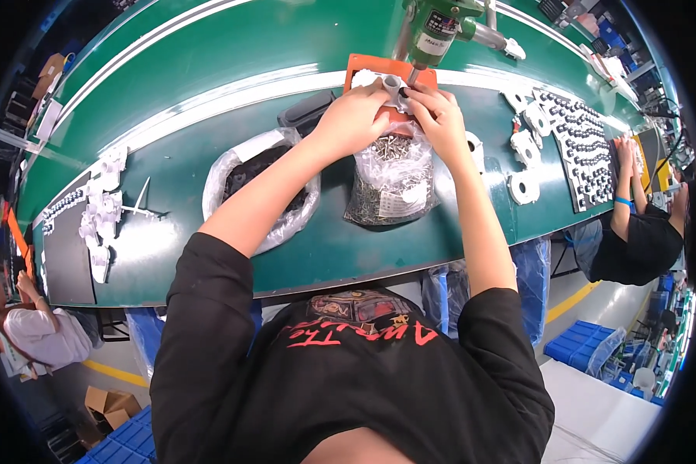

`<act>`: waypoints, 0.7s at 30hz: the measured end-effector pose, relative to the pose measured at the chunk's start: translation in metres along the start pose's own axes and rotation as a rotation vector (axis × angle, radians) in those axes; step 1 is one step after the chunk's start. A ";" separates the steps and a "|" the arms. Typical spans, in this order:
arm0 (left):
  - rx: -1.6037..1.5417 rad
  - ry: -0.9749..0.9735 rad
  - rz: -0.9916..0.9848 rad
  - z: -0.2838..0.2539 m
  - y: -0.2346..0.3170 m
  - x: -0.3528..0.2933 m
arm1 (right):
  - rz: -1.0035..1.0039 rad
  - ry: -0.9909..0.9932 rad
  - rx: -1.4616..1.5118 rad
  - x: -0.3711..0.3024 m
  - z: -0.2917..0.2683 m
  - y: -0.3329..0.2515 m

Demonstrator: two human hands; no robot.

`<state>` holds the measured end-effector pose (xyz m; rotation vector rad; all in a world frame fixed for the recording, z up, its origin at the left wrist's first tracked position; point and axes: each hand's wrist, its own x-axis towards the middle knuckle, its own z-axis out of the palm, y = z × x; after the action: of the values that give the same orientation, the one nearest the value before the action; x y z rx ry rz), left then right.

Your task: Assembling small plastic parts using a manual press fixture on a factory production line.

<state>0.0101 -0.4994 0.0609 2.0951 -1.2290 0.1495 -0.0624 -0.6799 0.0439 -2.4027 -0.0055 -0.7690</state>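
A white plastic part with a short round tube (393, 81) rests on an orange board (354, 63) at the far middle of the bench. My left hand (352, 120) grips its left side, fingers bent around it. My right hand (438, 116) is closed on its right side, with a small dark spot at the fingertips that I cannot make out. Just above the right fingers, the metal spindle (414, 76) of a green drill-press-like machine (433, 35) points down. Below my hands lies an open clear bag of small metal screws (390, 185).
A plastic-lined bin (216, 182) with dark contents sits left of the screw bag, near a dark tray (305, 110). White parts (104, 209) lie far left; white round parts (524, 187) and a board of black pieces (584, 151) lie right. Co-workers sit at both sides.
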 end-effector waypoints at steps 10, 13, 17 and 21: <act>0.133 0.060 0.152 0.004 -0.002 0.006 | -0.029 0.356 0.096 0.123 -0.125 0.081; 0.144 0.031 0.101 0.004 -0.002 0.006 | 0.363 0.365 0.830 0.207 -0.134 0.021; 0.185 -0.075 0.037 0.007 0.012 0.013 | -0.170 0.332 0.549 0.291 -0.140 0.082; 0.288 -0.051 0.005 0.001 0.004 0.003 | 0.065 0.050 1.125 0.245 -0.177 -0.023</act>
<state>0.0087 -0.5035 0.0634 2.3540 -1.3064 0.2915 0.0442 -0.8021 0.3003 -1.3053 -0.2651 -0.5606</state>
